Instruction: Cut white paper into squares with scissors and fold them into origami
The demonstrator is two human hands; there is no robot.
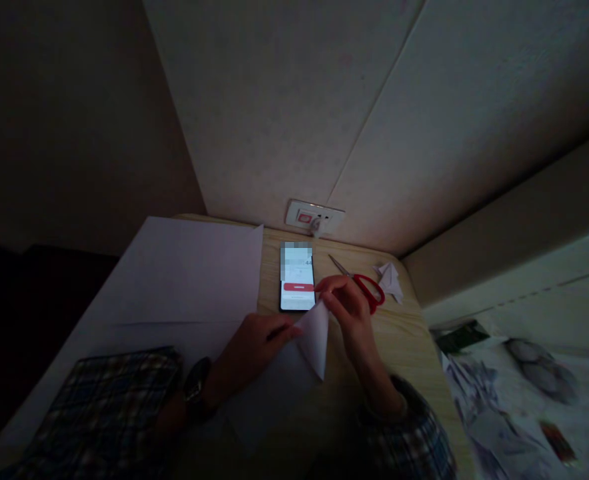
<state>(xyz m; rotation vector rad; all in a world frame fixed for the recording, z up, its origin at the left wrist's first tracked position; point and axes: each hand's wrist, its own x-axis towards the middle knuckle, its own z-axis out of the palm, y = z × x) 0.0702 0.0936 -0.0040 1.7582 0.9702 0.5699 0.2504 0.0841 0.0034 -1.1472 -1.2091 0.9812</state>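
Hands: left hand [254, 343] and right hand [350, 310] both pinched, fingertips closed on a folded white paper [315, 340], over the bench [399, 353], just nearer than the lit phone [297, 277]. Bench wood-grained, far edge at the wall [259, 127], beneath a socket [304, 217]. Large white sheets [194, 267] take up the left side. Red-handled scissors [377, 301] and a small folded piece [390, 283] near the far right corner. Open room: wood grain between right forearm and right edge.
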